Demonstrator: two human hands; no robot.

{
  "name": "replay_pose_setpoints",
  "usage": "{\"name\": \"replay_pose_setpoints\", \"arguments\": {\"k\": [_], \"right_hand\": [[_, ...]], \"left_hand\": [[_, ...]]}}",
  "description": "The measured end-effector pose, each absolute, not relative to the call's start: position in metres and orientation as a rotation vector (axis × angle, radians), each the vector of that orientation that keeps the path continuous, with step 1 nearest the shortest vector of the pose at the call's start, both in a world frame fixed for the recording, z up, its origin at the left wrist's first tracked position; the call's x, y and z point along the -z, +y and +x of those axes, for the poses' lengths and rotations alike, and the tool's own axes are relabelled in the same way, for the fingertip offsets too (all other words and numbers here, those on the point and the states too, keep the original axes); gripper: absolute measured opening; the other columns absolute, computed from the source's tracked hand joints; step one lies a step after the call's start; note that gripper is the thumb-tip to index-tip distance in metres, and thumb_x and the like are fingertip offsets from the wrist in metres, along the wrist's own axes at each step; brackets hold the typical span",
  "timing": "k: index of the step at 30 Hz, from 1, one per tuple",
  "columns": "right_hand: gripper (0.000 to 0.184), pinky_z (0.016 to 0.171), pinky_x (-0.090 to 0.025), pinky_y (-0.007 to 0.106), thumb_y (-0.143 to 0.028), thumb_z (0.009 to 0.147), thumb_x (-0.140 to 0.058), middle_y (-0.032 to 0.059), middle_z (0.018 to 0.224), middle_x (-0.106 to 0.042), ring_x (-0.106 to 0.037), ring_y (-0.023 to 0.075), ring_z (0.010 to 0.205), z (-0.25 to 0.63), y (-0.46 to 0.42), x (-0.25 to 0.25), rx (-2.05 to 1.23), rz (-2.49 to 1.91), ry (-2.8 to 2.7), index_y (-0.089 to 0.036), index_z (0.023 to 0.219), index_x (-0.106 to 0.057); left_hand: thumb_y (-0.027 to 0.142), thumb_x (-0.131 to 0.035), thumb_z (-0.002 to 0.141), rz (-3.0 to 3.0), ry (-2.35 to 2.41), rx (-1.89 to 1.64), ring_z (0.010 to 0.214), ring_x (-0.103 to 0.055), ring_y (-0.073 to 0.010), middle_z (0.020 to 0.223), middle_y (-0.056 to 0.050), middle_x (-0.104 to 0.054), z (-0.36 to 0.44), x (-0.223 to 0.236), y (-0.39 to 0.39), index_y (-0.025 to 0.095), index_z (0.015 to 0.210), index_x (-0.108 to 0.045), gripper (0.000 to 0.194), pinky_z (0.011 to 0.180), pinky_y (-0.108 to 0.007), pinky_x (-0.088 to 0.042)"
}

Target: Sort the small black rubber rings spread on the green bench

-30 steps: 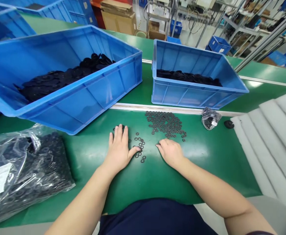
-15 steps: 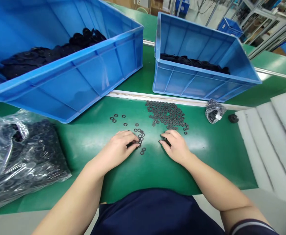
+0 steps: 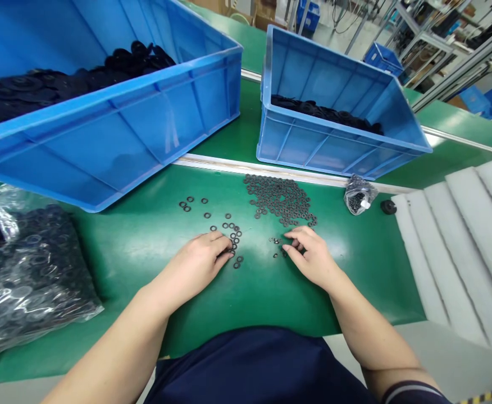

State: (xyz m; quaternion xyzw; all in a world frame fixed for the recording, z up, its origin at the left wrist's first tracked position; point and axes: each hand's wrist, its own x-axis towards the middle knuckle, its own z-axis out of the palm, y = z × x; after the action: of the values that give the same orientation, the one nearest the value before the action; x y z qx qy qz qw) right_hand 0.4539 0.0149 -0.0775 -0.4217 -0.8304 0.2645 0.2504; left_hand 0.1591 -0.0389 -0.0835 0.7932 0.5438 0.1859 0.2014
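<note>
My left hand (image 3: 204, 255) rests on the green table with thumb and forefinger pinched on a small black ring (image 3: 232, 253) at the edge of a loose group of rings. More black rings (image 3: 187, 208) lie scattered beyond that hand. My right hand (image 3: 309, 253) has its thumb and forefinger apart, the other fingers curled. Just left of its fingertips lie several tiny dark pieces (image 3: 276, 240), too small to name. A dense single-layer patch of black rings (image 3: 277, 196) spreads beyond my right hand.
Two blue bins, left (image 3: 153, 129) and right (image 3: 338, 134), hold black flat parts. A clear bag of dark rings (image 3: 35, 275) lies at left. A small bag (image 3: 359, 196), a black round part (image 3: 388, 207) and white foam sheets (image 3: 448, 252) are at right.
My left hand went from lying flat with spread fingers to a pinch at the rings. My right hand's fingers have opened, and tiny dark pieces now lie beside them. The view tilted down.
</note>
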Motion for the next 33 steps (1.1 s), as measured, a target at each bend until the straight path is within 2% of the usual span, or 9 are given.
{"name": "replay_pose_setpoints", "arguments": {"k": [6,9,13,19,24,28,33], "right_hand": [[0.023,0.081,-0.054,0.038,-0.035,0.095,-0.068,0.009,0.098,-0.063,-0.061,0.0222,0.09,0.447,0.0,0.074,-0.597,-1.096,-2.436,-0.021,0.112,-0.071],[0.014,0.08,-0.05,0.038,-0.03,0.096,-0.065,0.0087,0.093,-0.063,-0.057,0.0225,0.089,0.438,-0.003,0.076,-0.519,-1.025,-2.612,-0.021,0.102,-0.075],[0.019,0.079,-0.045,0.037,-0.027,0.099,-0.059,0.008,0.088,-0.061,-0.053,0.0217,0.087,0.43,-0.004,0.078,-0.476,-1.022,-2.671,-0.02,0.093,-0.076],[0.024,0.078,-0.042,0.038,-0.027,0.101,-0.054,0.0093,0.09,-0.064,-0.054,0.0233,0.088,0.43,-0.003,0.08,-0.37,-1.107,-2.582,-0.02,0.097,-0.076],[0.02,0.08,-0.043,0.04,-0.029,0.1,-0.057,0.0095,0.094,-0.065,-0.054,0.0238,0.09,0.429,-0.004,0.083,-0.376,-1.144,-2.518,-0.02,0.1,-0.075],[0.017,0.078,-0.039,0.039,-0.026,0.097,-0.06,0.0086,0.092,-0.064,-0.052,0.024,0.091,0.428,-0.006,0.08,-0.365,-1.132,-2.577,-0.02,0.092,-0.075],[0.014,0.08,-0.037,0.039,-0.026,0.096,-0.063,0.0083,0.095,-0.065,-0.052,0.0238,0.094,0.428,-0.009,0.075,-0.354,-1.137,-2.626,-0.021,0.093,-0.076]], "left_hand": [[0.02,-0.051,0.094,2.263,1.642,-0.413,0.079,-0.061,-0.0231,0.083,-0.006,-0.06,0.173,0.077,-0.046,0.019,0.085,-0.064,0.016,0.075,-0.036,-0.051],[0.018,-0.05,0.092,2.255,1.626,-0.405,0.076,-0.06,-0.0215,0.083,-0.006,-0.059,0.175,0.074,-0.047,0.018,0.083,-0.061,0.014,0.073,-0.035,-0.051],[0.017,-0.05,0.093,2.218,1.502,-0.527,0.075,-0.058,-0.0177,0.081,-0.003,-0.057,0.173,0.077,-0.042,0.019,0.083,-0.058,0.013,0.068,-0.03,-0.047],[0.017,-0.046,0.1,2.366,1.447,-0.745,0.087,-0.059,-0.0206,0.089,-0.006,-0.063,0.193,0.091,-0.035,0.016,0.092,-0.062,0.018,0.082,-0.035,-0.047],[0.017,-0.043,0.102,2.419,1.442,-0.653,0.086,-0.056,-0.021,0.09,-0.008,-0.063,0.206,0.094,-0.038,0.017,0.089,-0.066,0.027,0.08,-0.035,-0.044],[0.021,-0.046,0.102,2.361,1.341,-0.679,0.087,-0.056,-0.0203,0.09,-0.007,-0.064,0.197,0.089,-0.041,0.018,0.089,-0.068,0.026,0.082,-0.035,-0.044],[0.025,-0.057,0.097,2.207,1.374,-0.747,0.094,-0.061,-0.0216,0.096,-0.006,-0.067,0.168,0.078,-0.039,0.019,0.099,-0.067,0.012,0.089,-0.036,-0.047]]}}
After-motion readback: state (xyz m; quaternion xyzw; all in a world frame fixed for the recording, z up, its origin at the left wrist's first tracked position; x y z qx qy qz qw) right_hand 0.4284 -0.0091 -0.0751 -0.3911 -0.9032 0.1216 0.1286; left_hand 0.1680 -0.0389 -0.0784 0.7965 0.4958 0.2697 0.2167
